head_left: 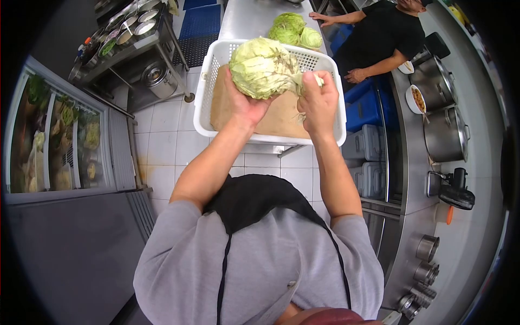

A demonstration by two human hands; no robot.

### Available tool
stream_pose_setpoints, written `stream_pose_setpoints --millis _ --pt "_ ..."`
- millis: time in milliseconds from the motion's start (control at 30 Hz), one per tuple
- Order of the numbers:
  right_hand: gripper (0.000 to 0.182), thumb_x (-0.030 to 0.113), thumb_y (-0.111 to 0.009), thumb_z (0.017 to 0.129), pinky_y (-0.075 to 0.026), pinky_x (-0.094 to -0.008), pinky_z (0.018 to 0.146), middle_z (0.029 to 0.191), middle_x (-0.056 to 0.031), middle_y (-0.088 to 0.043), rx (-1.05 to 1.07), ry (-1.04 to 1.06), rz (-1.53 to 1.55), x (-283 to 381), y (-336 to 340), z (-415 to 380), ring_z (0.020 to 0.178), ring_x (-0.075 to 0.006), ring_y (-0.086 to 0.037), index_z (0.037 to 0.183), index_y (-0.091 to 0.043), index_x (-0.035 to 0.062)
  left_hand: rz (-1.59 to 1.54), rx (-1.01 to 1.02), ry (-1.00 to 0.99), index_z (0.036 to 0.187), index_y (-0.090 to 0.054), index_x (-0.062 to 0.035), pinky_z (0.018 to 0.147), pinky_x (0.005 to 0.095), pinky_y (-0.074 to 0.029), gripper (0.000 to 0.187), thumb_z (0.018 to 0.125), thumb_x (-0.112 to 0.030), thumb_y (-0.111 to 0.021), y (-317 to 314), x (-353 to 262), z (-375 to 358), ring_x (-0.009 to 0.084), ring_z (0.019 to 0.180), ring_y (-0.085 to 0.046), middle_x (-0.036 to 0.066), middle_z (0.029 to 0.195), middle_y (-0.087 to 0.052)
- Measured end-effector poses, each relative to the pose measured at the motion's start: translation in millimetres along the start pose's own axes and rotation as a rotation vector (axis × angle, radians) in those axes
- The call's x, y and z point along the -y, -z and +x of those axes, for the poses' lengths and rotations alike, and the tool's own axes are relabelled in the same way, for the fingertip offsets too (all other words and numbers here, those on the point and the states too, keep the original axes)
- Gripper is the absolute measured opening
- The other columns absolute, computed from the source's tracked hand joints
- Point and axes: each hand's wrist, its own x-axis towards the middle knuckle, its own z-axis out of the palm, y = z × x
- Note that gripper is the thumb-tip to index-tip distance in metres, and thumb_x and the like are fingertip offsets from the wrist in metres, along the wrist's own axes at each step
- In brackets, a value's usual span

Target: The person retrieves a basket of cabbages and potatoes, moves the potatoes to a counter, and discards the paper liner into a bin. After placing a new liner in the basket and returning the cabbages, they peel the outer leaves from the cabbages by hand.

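Observation:
A large pale green cabbage (261,67) with browned patches rests in my left hand (246,105), whose fingers support it from below and the left. My right hand (318,100) is closed on a leaf at the cabbage's right side, near its stem end. Both hands are over a white perforated plastic basket (203,103), which has brown cardboard (276,120) on its bottom. Beyond the basket, more green cabbages (287,28) lie on the steel table (244,19).
A person (379,38) in black stands at the right, one hand on the table's edge. Large pots (445,134) and a bowl of food (416,99) stand on the right counter. At the left are a glass-fronted fridge (59,135) and a rack of containers (122,35).

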Motion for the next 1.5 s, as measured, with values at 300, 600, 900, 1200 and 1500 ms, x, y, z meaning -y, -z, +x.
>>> stream_pose_setpoints --millis 300,600,900,1200,1500 --pt "0.036 0.023 -0.084 0.083 -0.051 -0.0266 0.077 0.09 -0.0058 -0.071 -0.069 0.282 -0.594 -8.3 -8.2 2.3 0.081 -0.0125 -0.063 0.104 -0.068 -0.0019 0.166 0.068 -0.134 0.151 -0.038 -0.0139 0.114 0.0498 -0.04 0.098 0.082 -0.083 -0.05 -7.1 -2.1 1.0 0.0297 0.138 -0.045 0.011 0.15 -0.045" --pt "0.037 0.03 -0.078 0.088 -0.039 -0.0216 0.043 0.073 -0.0014 -0.063 -0.139 -0.137 -0.29 -2.3 -13.6 4.7 0.052 -0.0064 -0.053 0.105 -0.067 -0.0011 0.124 0.028 -0.208 0.15 -0.04 -0.0154 0.115 0.0502 -0.038 0.099 0.079 -0.082 -0.057 -9.5 -4.6 3.5 0.0281 0.14 -0.043 0.008 0.151 -0.045" --pt "0.006 0.007 -0.056 0.091 -0.044 -0.0238 0.042 0.08 -0.0061 -0.063 0.082 -0.294 0.147 15.3 -3.8 8.2 0.058 -0.0099 -0.056 0.093 -0.059 0.0018 0.337 -0.007 -0.279 0.149 -0.041 -0.0115 0.117 0.0476 -0.036 0.1 0.079 -0.082 -0.056 1.5 -7.2 6.5 0.0282 0.139 -0.043 0.009 0.151 -0.045" --pt "0.016 0.004 -0.051 0.09 -0.055 -0.0256 0.048 0.088 -0.0113 -0.067 0.115 -0.237 0.305 20.4 -0.2 30.1 0.066 -0.015 -0.065 0.105 -0.058 0.0022 -0.027 0.004 0.009 0.148 -0.042 -0.0097 0.115 0.0482 -0.037 0.087 0.09 -0.073 -0.05 2.2 3.5 -2.6 0.0301 0.138 -0.045 0.012 0.149 -0.047" --pt "0.025 0.012 -0.066 0.09 -0.054 -0.0233 0.072 0.097 -0.006 -0.064 0.332 0.073 -0.144 44.8 14.8 67.1 0.085 -0.0143 -0.065 0.114 -0.063 0.0043 0.099 -0.032 0.203 0.145 -0.047 -0.0095 0.112 0.0484 -0.043 0.071 0.097 -0.062 -0.049 0.4 13.9 -4.1 0.0298 0.131 -0.053 0.014 0.144 -0.053"
